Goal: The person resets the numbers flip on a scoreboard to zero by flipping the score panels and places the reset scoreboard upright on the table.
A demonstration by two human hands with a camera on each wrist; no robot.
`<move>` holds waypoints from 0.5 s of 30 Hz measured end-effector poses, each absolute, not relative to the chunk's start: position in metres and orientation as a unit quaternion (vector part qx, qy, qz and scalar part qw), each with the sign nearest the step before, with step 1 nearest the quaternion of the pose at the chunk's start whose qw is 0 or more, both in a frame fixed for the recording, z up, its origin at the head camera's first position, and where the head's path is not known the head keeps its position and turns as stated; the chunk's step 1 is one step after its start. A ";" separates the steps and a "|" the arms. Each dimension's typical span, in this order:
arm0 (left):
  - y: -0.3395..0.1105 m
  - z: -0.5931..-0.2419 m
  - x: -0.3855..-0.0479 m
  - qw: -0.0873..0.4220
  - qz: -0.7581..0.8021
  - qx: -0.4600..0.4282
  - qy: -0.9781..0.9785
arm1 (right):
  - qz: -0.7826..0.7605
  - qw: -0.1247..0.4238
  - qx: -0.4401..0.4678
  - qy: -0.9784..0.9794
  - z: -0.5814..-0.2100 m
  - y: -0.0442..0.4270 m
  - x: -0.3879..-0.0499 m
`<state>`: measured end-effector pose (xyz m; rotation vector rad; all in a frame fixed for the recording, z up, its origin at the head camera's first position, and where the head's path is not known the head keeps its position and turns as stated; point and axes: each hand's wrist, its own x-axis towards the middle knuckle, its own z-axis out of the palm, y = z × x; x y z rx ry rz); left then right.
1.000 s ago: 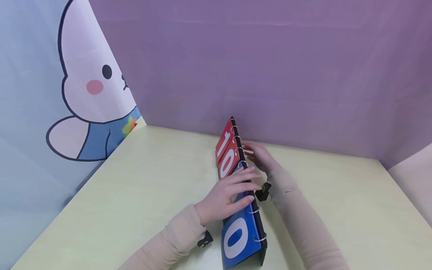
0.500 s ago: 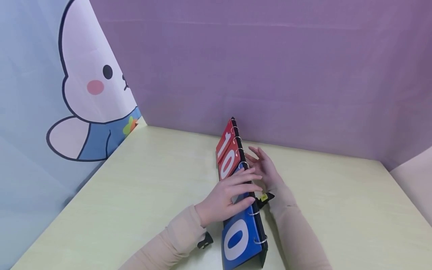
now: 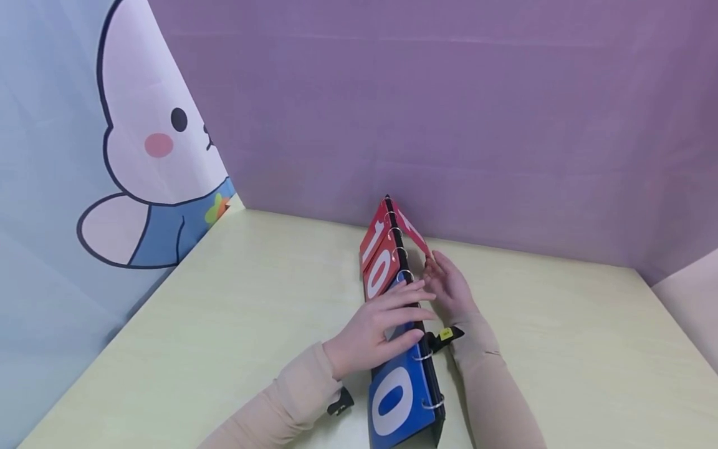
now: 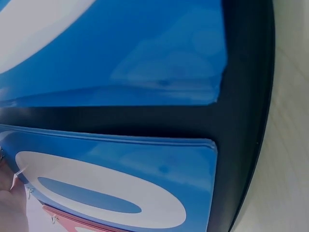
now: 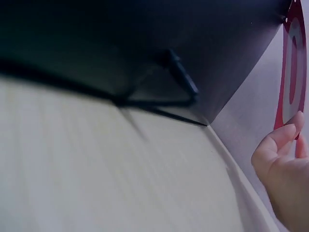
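Note:
A flip scoreboard (image 3: 434,380) stands like a tent on the table, its ringed spine running away from me in the head view. On its left face hang red cards (image 3: 377,269) reading 1 and 0 and a blue card (image 3: 417,408) reading 0; my left hand partly covers another blue card. My left hand (image 3: 370,327) lies over the board's middle, fingers extended across the spine. On the far right side, my right hand (image 3: 453,290) pinches the lower edge of a lifted red card (image 3: 411,229), whose red border and white digit show in the right wrist view.
The pale table (image 3: 269,280) extends on both sides of the scoreboard. A purple cloth backdrop (image 3: 437,112) rises close behind its far end, and a blue cartoon-print cloth (image 3: 50,187) hangs at left. In the right wrist view, a black bracket (image 5: 181,77) spans under the board.
My right hand has drawn back from behind the spine toward the right and nearer. It now has a red card swung out from the board's right side. The left hand keeps its place.

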<state>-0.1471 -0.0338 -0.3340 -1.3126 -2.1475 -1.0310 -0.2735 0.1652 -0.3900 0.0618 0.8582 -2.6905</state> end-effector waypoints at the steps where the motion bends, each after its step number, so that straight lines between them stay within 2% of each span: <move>1: -0.034 -0.334 -0.147 0.208 -0.372 -0.471 -0.772 | -0.935 0.149 0.014 0.323 -0.390 0.165 -0.273; 5: -0.034 -0.334 -0.147 0.207 -0.374 -0.471 -0.771 | -0.916 0.131 -0.005 0.379 -0.391 0.164 -0.272; 15: -0.034 -0.334 -0.147 0.203 -0.376 -0.470 -0.772 | -0.904 0.130 0.047 0.404 -0.388 0.165 -0.270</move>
